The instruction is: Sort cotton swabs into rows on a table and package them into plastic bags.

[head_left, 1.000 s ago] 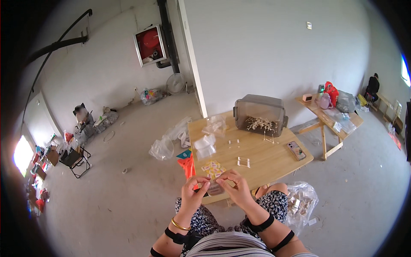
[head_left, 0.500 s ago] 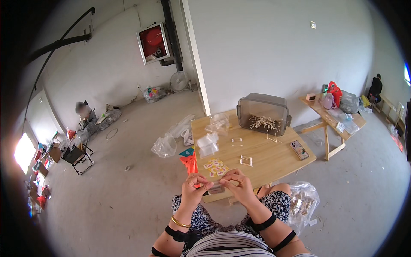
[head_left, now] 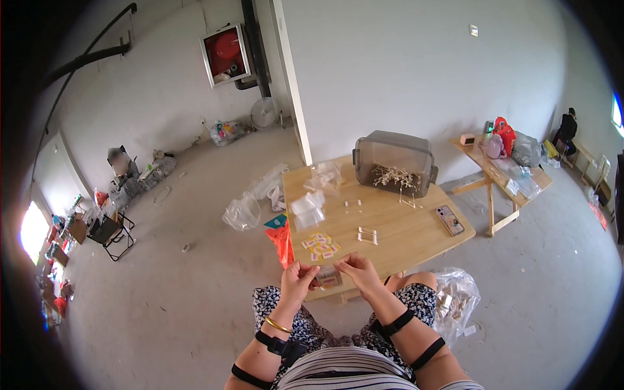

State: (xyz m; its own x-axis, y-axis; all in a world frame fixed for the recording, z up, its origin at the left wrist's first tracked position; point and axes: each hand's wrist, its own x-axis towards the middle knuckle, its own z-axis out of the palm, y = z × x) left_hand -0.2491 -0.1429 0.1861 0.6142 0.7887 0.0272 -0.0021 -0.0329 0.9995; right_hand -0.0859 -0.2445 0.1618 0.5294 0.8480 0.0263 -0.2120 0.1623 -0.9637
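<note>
We see the left hand [head_left: 298, 277] at the lower middle of the frame, its thumb and fingers drawn together in a pinch on the left edge of a small clear packet [head_left: 330, 278]. The right hand [head_left: 359, 272], just right of it, has thumb and forefinger closed at the packet's upper right corner, the other fingers curled. The packet itself hangs between the two hands, in front of the near edge of the wooden table [head_left: 406, 244], with printing on its face too small for us to make out. Right above the hands we find a loose spread of yellow-and-white cards [head_left: 320, 246], and to their right a few cotton swabs [head_left: 367, 235] lying side by side. Farther up the table, small white pieces [head_left: 352, 203] lie near the centre of the frame, with clear plastic bags [head_left: 308, 210] to their left. At the table's far side we see a grey translucent bin [head_left: 393, 153] tipped on its side, a tangled heap of swabs [head_left: 395, 177] inside it. A phone [head_left: 450, 221] lies near the table's right end. An orange bag [head_left: 281, 246] hangs by its left edge, and below right, on the floor, sits a filled clear sack [head_left: 457, 296].
</note>
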